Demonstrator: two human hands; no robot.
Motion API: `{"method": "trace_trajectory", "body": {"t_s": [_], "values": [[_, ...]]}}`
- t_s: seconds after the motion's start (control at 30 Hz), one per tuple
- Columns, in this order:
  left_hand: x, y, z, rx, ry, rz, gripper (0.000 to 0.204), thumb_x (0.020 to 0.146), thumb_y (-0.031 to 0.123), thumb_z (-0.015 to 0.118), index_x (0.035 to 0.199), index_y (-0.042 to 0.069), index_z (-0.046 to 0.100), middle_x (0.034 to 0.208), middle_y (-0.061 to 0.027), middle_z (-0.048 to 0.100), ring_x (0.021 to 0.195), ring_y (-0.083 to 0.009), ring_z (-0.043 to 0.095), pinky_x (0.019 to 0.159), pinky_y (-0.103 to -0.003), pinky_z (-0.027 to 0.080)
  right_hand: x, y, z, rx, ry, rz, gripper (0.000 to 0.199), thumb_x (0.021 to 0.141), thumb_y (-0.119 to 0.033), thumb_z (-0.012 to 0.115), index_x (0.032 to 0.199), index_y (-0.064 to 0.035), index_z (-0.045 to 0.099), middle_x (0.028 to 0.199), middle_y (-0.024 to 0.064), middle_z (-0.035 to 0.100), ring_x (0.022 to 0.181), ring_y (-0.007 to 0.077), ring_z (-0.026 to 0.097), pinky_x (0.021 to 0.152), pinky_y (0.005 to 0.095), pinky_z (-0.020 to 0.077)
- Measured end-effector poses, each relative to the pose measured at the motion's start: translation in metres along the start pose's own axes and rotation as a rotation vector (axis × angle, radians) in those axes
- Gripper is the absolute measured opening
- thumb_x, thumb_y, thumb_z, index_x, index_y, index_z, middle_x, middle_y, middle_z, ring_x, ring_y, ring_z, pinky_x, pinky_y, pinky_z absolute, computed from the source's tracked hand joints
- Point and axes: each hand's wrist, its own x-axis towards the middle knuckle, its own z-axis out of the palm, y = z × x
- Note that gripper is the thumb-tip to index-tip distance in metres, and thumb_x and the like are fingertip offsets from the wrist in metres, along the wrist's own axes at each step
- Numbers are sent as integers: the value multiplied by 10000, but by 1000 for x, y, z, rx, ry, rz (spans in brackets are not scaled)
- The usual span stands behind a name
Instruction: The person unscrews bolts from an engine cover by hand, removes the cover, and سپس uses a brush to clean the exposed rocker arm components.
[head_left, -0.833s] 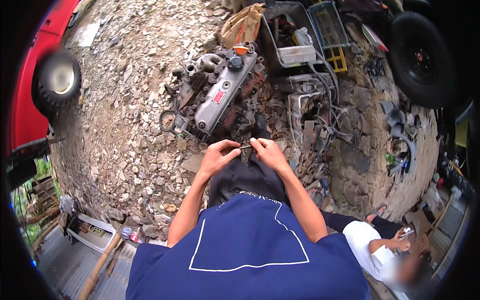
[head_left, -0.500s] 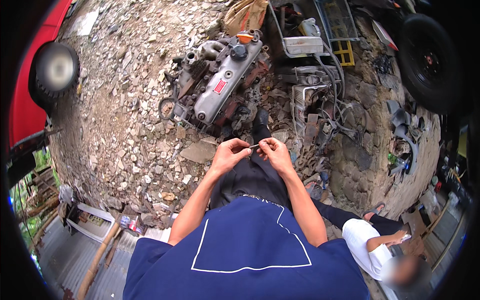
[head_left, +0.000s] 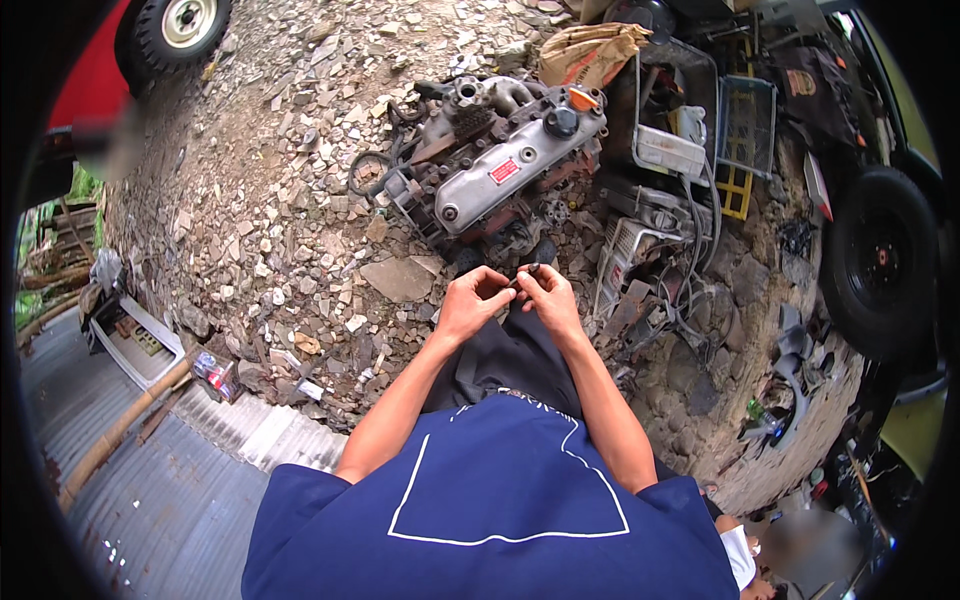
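Note:
In front of my lap, my left hand [head_left: 472, 306] and my right hand [head_left: 550, 303] meet at the fingertips. Both pinch a small, thin, dark rod-like piece [head_left: 515, 283], mostly covered by the fingers, so its exact kind does not show. Just beyond the hands lies an engine [head_left: 500, 185] on the stony ground, tilted, with a silver valve cover, a black filler cap [head_left: 562, 122] and rusty sides. Neither hand touches the engine.
Right of the engine stand a grey bin [head_left: 668, 150] of parts and a white crate [head_left: 622, 250] with hoses. A spare wheel [head_left: 882, 255] is at far right. Corrugated sheets [head_left: 240, 500] lie at lower left. Another person [head_left: 738, 552] is at lower right.
My view has turned, so the engine and bins appear farther right and the other person is mostly out of view. My fingertips have closed in, covering more of the thin piece.

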Motion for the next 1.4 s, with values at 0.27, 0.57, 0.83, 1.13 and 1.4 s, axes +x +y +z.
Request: {"method": "trace_trajectory", "body": {"t_s": [0.27, 0.57, 0.83, 1.13, 1.4], "values": [[12, -4, -5, -101, 36, -14, 175, 868, 134, 782, 932, 14, 672, 855, -29, 714, 790, -81, 652, 729, -258, 538, 12, -22, 12, -19, 21, -15, 245, 975, -239, 678, 1036, -2, 668, 864, 16, 661, 748, 70, 585, 611, 228, 476], [27, 40, 7, 379, 133, 299, 172, 834, 109, 785, 899, -2, 671, 832, -104, 741, 766, -133, 725, 685, -293, 575, 29, -18, 14, 33, 232, -92, 260, 959, -260, 707, 954, -8, 643, 792, -1, 615, 639, 50, 537, 523, 216, 427], [40, 40, 48, 248, -76, 224, 172, 851, 105, 783, 910, -18, 679, 825, -80, 739, 776, -114, 702, 695, -269, 563, 4, -8, -14, 312, 366, -40, 297, 976, -303, 669, 1060, -18, 675, 894, 24, 670, 767, 95, 619, 614, 256, 503], [29, 36, 133, 406, -532, 299, 180, 930, 126, 724, 1014, -32, 706, 852, -76, 735, 795, -106, 694, 734, -248, 548, -59, 34, -82, 674, 493, -9, 215, 984, -282, 625, 1009, -68, 626, 863, 20, 653, 776, 118, 627, 648, 300, 529], [-12, 31, 252, 588, -712, 255, 494, 1050, 367, 527, 741, -5, 629, 533, -64, 569, 508, -116, 569, 507, -294, 431, -155, 68, -173, 853, 652, -37, 200, 996, -243, 632, 1040, -57, 572, 902, 60, 687, 656, 135, 634, 530, 268, 496]]}}
